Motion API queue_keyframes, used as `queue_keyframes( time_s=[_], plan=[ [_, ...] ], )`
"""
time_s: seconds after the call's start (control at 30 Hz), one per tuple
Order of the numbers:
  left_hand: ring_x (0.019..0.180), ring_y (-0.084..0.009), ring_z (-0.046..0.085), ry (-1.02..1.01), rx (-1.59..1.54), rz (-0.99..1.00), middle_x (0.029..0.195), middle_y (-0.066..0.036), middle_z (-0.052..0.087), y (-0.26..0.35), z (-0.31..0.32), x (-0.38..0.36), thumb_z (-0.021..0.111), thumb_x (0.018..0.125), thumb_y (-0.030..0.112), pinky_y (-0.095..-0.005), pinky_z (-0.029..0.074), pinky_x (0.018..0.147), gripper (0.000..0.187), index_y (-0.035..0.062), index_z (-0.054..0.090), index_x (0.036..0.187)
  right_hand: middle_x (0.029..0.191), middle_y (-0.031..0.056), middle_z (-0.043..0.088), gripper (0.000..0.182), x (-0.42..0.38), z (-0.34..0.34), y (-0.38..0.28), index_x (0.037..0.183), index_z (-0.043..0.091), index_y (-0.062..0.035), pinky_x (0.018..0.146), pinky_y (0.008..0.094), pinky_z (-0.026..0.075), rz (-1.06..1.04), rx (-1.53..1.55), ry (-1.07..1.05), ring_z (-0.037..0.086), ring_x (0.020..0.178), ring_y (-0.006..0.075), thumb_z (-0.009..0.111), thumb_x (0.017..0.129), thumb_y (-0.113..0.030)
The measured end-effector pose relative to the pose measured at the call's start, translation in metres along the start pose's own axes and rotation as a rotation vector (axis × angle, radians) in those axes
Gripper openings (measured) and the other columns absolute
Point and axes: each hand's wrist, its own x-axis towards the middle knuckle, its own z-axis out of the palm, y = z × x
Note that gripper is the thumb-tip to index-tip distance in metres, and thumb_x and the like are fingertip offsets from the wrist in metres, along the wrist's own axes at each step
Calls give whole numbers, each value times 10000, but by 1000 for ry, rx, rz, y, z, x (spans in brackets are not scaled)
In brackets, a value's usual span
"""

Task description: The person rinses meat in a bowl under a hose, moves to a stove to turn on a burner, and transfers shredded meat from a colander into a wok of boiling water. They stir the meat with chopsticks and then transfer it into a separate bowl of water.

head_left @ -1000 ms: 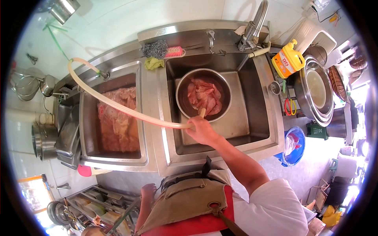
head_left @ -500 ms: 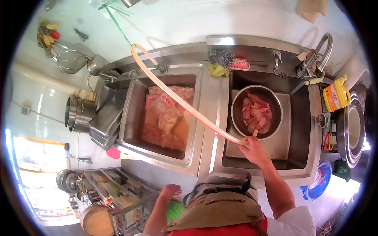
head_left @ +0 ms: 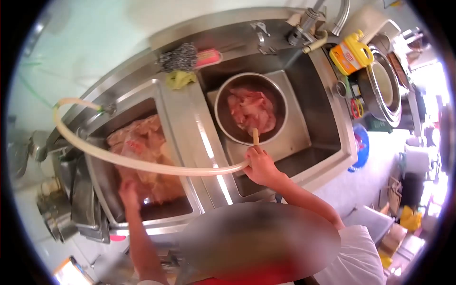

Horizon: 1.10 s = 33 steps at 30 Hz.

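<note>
Fingers (head_left: 251, 160) of right hand (head_left: 260, 167), centre of frame, closed around pale hose (head_left: 142, 166) close to its open end, tip aimed at round steel bowl (head_left: 251, 109) just above. Bowl filled with pink raw meat (head_left: 251, 110), standing on raised steel insert within right sink basin (head_left: 313, 95), upper centre. Hose arching leftward from the grip, across the divider between the basins, up to small tap (head_left: 107, 109) at left edge of frame. Left hand (head_left: 128, 192), lower left, extended over left sink basin (head_left: 95, 180), fingers loosely spread, gripping nothing, at or just above packets of pale meat (head_left: 142, 147) lying in that basin; contact not discernible through blur. Steel scourer (head_left: 176, 58), pink brush (head_left: 208, 57) and yellow cloth (head_left: 180, 78) on the ledge above the divider. Yellow detergent jug (head_left: 351, 53) and stacked steel basins (head_left: 384, 90) on bench, upper right.
</note>
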Motion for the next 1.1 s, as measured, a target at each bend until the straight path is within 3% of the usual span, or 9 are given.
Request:
queue_keyframes(
  time_s=[0.07,0.1,0.13,0.17,0.23,0.4,0.7,0.9,1.1],
  plan=[
    [908,-174,551,96,-25,82,977,-82,611,-21,-18,89,591,854,174,-328,461,828,274,1,613,1066,957,156,542,259,2,5,-2,906,499,-40,778,464,451,43,8,73,538,889,403,647,696,-66],
    [941,-201,547,58,52,-8,1049,-96,601,-22,-29,131,581,887,222,-337,445,874,335,-4,580,1134,957,153,542,259,2,6,-3,904,498,-38,778,465,451,59,9,110,538,889,405,651,695,-56],
    [1035,-210,523,41,-178,-55,1149,-104,579,-45,-46,189,561,907,268,-342,406,940,402,-13,549,1194,965,157,544,257,2,7,-5,901,498,-35,781,466,450,87,10,117,538,896,405,653,696,-48],
    [1092,-206,494,51,-138,261,1209,-111,551,-73,-60,235,522,925,329,-358,375,982,460,-15,527,1230,973,161,546,256,3,8,-7,897,497,-32,784,467,450,115,12,126,537,902,406,655,696,-40],
    [1111,-192,489,240,283,144,1220,-109,548,-67,-83,323,502,916,416,-356,368,976,524,-1,533,1232,965,167,545,261,2,13,-9,893,500,-36,763,471,448,110,12,199,537,876,410,634,670,-12],
    [1054,-179,511,192,-228,-38,1161,-88,572,-46,-104,441,507,902,444,-342,386,920,529,9,556,1198,1000,183,542,322,-3,19,-10,918,513,-59,754,472,443,20,-31,346,535,860,417,581,622,47],
    [866,-138,537,-65,87,-83,964,-18,600,-14,-53,462,544,866,443,-298,387,743,453,58,606,1096,1131,214,533,295,-8,14,-11,952,589,-42,858,467,434,146,-64,347,530,984,416,555,670,40],
    [743,-118,509,-156,-192,-103,841,18,567,1,-51,453,564,851,392,-296,357,650,348,102,620,1036,1116,237,543,245,-7,15,-12,947,596,-46,891,452,438,181,-90,303,540,1020,407,609,708,10],
    [771,-120,513,-149,-379,-22,855,19,569,29,-33,417,600,842,325,-277,384,712,271,110,608,1005,1120,213,553,249,-8,10,-17,946,610,-56,899,448,431,190,-122,321,541,1028,397,614,705,6]
  ],
)
